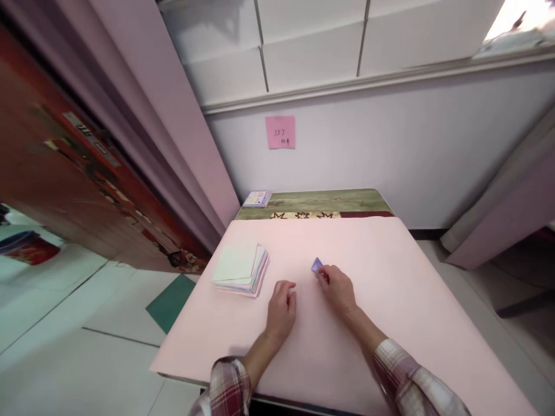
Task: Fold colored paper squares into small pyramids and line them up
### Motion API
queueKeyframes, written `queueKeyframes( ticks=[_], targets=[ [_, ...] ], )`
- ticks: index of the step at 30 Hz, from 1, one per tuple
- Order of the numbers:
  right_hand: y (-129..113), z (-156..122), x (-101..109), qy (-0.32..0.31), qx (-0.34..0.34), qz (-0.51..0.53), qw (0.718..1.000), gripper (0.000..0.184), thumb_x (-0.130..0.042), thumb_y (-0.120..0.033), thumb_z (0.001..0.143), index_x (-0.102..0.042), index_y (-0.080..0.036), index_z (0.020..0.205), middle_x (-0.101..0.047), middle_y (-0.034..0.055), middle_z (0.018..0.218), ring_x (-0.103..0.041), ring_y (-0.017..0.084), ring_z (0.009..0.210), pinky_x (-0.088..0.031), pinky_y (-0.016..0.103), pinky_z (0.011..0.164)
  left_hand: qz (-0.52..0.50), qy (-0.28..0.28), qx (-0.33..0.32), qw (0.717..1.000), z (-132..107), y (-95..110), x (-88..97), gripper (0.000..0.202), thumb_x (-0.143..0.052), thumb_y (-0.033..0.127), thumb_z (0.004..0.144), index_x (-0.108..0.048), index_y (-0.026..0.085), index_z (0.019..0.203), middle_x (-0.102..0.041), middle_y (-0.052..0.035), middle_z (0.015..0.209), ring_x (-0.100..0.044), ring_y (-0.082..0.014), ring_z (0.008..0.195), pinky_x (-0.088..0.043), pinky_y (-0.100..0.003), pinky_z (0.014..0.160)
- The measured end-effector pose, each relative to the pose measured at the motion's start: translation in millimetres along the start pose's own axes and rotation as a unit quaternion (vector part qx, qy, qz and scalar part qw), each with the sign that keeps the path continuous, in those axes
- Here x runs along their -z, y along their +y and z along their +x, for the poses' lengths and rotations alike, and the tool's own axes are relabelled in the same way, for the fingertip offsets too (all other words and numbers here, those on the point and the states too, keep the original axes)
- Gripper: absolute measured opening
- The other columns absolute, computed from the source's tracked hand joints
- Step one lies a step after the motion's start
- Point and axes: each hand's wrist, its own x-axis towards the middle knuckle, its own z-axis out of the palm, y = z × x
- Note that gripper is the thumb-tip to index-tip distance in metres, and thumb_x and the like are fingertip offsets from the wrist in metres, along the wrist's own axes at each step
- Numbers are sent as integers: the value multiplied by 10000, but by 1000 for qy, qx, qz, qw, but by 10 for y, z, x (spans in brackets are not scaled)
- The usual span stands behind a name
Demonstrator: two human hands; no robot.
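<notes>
Between the thumb and fingers of my right hand [337,289] is a small folded piece of purple paper [317,264], its pointed tip facing away from me. The hand covers its near part. My left hand [282,309] rests on the pink table cover [329,358], fingers loosely bent and thumb apart, with nothing in it. To the left of that hand lies a stack of coloured paper sheets [236,263], a pale green one on top.
A small printed packet [258,199] sits at the table's far left corner. Behind the table is a wall with a pink handwritten note [280,132]. A red door [87,173] and curtain [182,115] stand at left. A green sheet [171,301] lies beyond the table's left edge.
</notes>
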Motion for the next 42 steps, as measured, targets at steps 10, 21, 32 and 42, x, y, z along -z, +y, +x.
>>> queueKeyframes(
  ticks=[10, 21, 32, 42],
  targets=[
    [689, 893, 643, 11, 100, -71, 992, 209, -444, -272, 922, -644, -237, 968, -668, 62, 967, -631, 211, 868, -473, 307, 802, 42, -53, -2, 998, 61, -39, 76, 199, -395, 163, 895, -587, 209, 876, -571, -39, 886, -583, -183, 852, -497, -326, 774],
    [1408, 2189, 556, -1, 79, -133, 988, 214, -497, -173, 852, -693, -198, 935, -708, 73, 985, -642, 207, 858, -470, 301, 782, 22, -59, -4, 998, 100, -252, 35, 172, -414, 181, 908, -578, 230, 891, -574, -49, 884, -604, -174, 823, -517, -271, 737],
    [1179, 2079, 685, 20, 63, -112, 991, 322, -496, -187, 840, -669, -216, 1110, -689, 79, 1132, -653, 235, 931, -493, 360, 829, 4, -68, 24, 997, 104, -150, 71, 179, -407, 168, 909, -575, 228, 894, -572, -49, 894, -594, -177, 834, -500, -284, 758],
    [-163, 309, 241, -47, -117, 210, 970, 400, -608, -512, 783, -704, -179, 982, -732, 65, 800, -696, 229, 693, -562, 338, 658, -8, -24, -53, 998, -167, -58, 123, 190, -523, 122, 817, -599, 185, 979, -604, -73, 969, -591, -148, 776, -511, -265, 705]
  ],
)
